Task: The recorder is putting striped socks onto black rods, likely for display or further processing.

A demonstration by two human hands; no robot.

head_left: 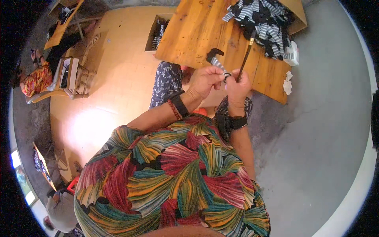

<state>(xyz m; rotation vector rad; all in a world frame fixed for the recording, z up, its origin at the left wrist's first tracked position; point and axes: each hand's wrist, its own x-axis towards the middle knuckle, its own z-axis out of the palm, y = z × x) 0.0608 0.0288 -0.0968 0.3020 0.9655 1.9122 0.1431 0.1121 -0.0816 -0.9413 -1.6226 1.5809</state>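
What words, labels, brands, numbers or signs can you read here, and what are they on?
None can be read in this view.
Dark stick in the right hand: any marking on its gold band is too small to read.
White packet beside the striped pile: any print is too blurred to read.

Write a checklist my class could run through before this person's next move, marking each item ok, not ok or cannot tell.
1. Left hand pinches the striped piece: ok.
2. Right hand grips the thin dark rod: ok.
3. Rod's lower end inside the piece: cannot tell, fingers hide it.
4. Piece's black end lifted off the wooden table: cannot tell from this angle.
5. Striped pile apart from the held piece: ok.
6. Crumpled tissue away from both hands: ok, at the table's right edge.
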